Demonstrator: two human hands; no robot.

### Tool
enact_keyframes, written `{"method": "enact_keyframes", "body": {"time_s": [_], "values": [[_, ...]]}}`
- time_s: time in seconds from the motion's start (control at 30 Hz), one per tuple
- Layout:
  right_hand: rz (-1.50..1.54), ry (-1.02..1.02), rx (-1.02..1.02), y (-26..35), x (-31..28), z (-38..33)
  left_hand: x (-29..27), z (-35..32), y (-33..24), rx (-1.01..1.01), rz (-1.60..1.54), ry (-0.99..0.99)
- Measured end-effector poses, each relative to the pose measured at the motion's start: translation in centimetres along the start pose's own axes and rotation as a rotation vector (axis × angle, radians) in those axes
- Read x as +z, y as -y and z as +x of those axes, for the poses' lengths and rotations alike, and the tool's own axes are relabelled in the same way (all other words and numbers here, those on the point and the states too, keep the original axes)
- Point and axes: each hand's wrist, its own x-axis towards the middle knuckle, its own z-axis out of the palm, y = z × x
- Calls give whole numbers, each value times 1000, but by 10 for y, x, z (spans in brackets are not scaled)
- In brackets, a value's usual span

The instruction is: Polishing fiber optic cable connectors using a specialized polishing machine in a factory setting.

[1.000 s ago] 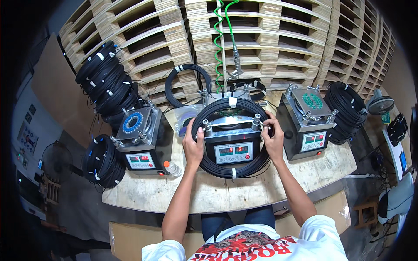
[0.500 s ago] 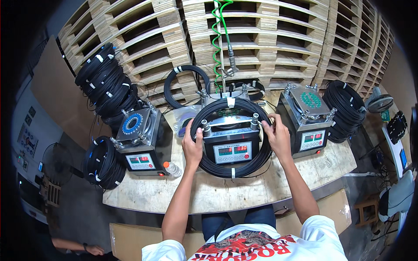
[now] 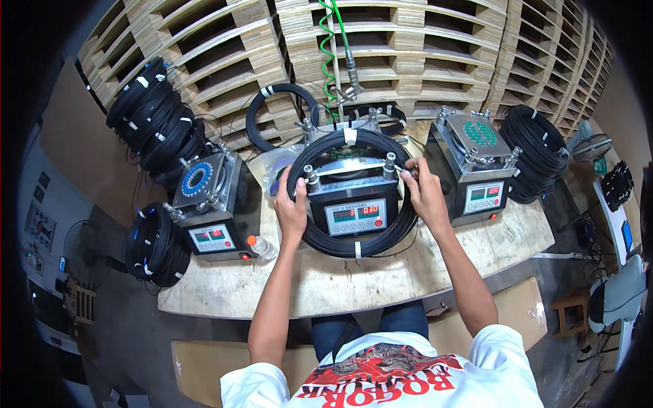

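Note:
Between my two hands is a coil of black cable (image 3: 381, 247), bound with white ties. It stands tilted up around the front of the middle machine (image 3: 356, 217), whose lit panel and metal posts show through the ring. My left hand (image 3: 291, 207) grips the coil's left side, thumb inside the ring and fingers behind it. On the opposite side, my right hand (image 3: 426, 195) pinches the upper right of the coil near one metal post. Fingertips behind the cable are partly hidden.
Similar machines stand at left (image 3: 218, 231) and right (image 3: 479, 194). A small orange-capped bottle (image 3: 264, 249) is beside the left one. Stacked black coils (image 3: 160, 129) rise at left, more coils (image 3: 534, 156) at right. Wooden pallets (image 3: 381, 34) and a green hose (image 3: 326, 47) are behind.
The whole view has shifted slightly, so the bench sits higher in the picture. Both hands keep holding the coil in about the same place. Another person's hand at lower left has left view.

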Motion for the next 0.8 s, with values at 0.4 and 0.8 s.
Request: {"method": "enact_keyframes", "body": {"time_s": [0.4, 0.8], "values": [[-457, 159, -337, -12, 65, -79, -3, -2, -1, -27, 27, -2], [-634, 154, -320, -11, 76, -72, -4, -4, -2, -27, -31, 7]]}}
